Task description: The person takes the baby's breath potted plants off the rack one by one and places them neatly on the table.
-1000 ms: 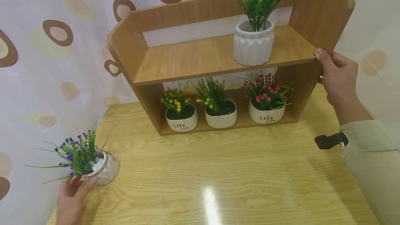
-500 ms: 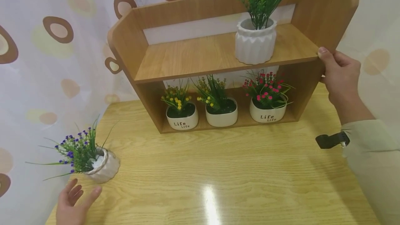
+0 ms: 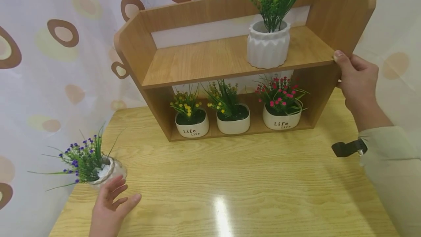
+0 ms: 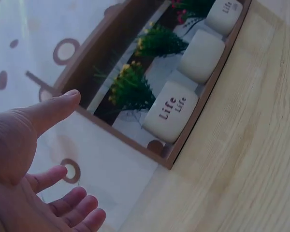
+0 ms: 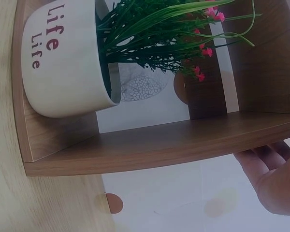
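My right hand (image 3: 360, 78) grips the right side panel of a two-tier wooden shelf (image 3: 197, 57), its thumb at the front end of the middle board. In the right wrist view its fingers (image 5: 261, 162) lie along the panel's outer side. My left hand (image 3: 106, 211) is held with fingers spread and nothing in it. It overlaps the lower edge of a whitish pot (image 3: 116, 171) of purple flowers, which stands on the table at the left. On the shelf's middle board is a fluted white pot (image 3: 268, 48) with taller purple flowers.
Along the shelf's lower tier stand a left cream pot (image 3: 194, 128) and a middle cream pot (image 3: 233, 125), both with yellow flowers, and a right cream pot (image 3: 282, 120) with pink ones. A patterned curtain (image 3: 88, 83) hangs behind the wooden table (image 3: 263, 178).
My left hand drew away from the purple-flower pot at the left, then moved rightward in front of it. My right hand keeps its hold on the shelf, and the pots have stayed put.
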Available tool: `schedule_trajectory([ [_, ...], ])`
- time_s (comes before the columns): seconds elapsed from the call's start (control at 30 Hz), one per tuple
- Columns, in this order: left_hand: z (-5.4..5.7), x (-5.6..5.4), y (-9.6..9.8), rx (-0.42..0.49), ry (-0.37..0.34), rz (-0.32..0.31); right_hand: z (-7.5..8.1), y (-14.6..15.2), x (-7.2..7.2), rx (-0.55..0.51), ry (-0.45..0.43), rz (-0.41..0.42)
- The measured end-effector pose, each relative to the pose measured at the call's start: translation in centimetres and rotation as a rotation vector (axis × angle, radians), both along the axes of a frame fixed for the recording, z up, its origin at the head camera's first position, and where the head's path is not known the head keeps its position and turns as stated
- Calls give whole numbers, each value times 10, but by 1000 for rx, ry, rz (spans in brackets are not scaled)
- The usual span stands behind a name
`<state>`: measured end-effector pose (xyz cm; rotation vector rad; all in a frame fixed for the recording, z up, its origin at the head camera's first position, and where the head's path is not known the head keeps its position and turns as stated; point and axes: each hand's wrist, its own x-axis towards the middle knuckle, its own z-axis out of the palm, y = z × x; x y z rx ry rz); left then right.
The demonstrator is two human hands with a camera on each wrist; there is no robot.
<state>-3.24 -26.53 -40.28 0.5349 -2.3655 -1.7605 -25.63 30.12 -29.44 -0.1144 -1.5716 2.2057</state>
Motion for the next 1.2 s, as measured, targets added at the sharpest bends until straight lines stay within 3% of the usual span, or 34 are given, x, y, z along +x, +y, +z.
schedule_trajectory([
  [0.17, 17, -12, 31, -19, 60, -152, 0, -1, 0, 15, 9, -3],
  [0.33, 31, -27, 54, -44, 122, -250, 0, -3, 1, 25, 8, -7],
  [0.67, 50, -63, 95, -116, 318, -438, 1, -3, 1, 35, 8, -13],
  [0.93, 71, -92, 127, -137, 401, -533, 0, -3, -1, 23, 10, -17],
  [1.2, 91, -120, 155, -16, 474, -589, 0, 1, 0, 14, -3, -26],
])
